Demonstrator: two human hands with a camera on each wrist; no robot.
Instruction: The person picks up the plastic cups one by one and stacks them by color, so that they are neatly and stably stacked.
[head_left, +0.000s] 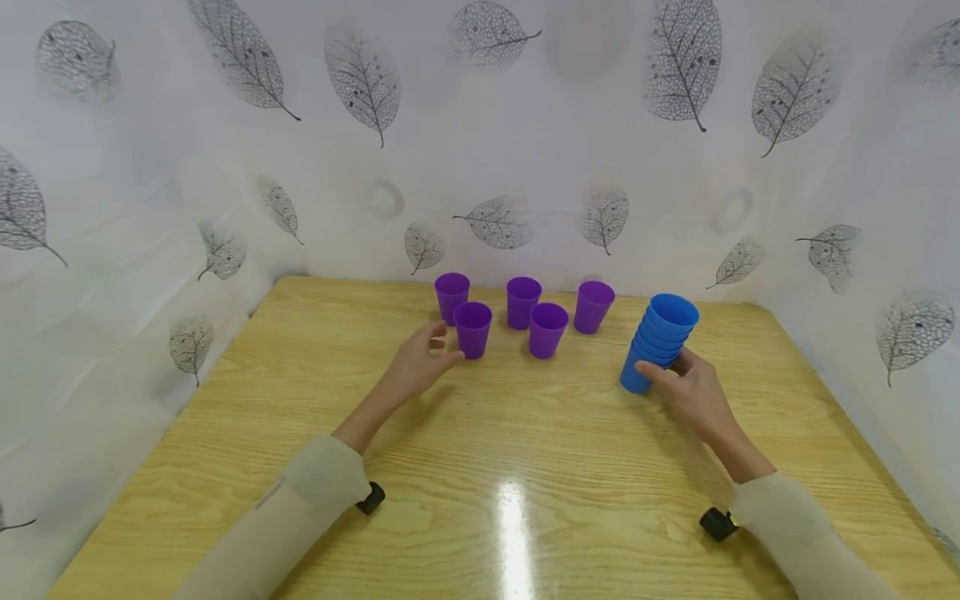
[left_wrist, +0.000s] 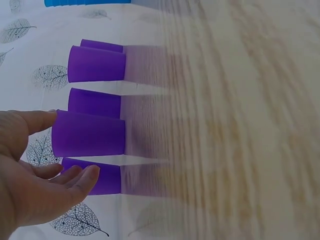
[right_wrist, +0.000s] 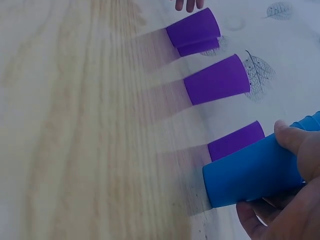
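Note:
My left hand (head_left: 417, 365) is beside the front-left purple cup (head_left: 472, 332), its thumb by the rim and its fingers loosely spread. In the left wrist view the thumb tip overlaps the top of that cup (left_wrist: 90, 135). Behind it stands another upright purple cup (head_left: 452, 297). On the right, a tilted stack of nested blue cups (head_left: 651, 346) is gripped by my right hand (head_left: 701, 398). The right wrist view has the thumb and fingers around the upper part of the stack (right_wrist: 250, 170), with the bottom cup's base close to the table.
More upright purple cups stand toward the back: one in the middle (head_left: 522, 302), one in front of it (head_left: 547, 332), and one nearest the blue stack (head_left: 594, 308). The wooden table (head_left: 450, 467) meets a leaf-patterned sheet (head_left: 525, 150) behind and at both sides.

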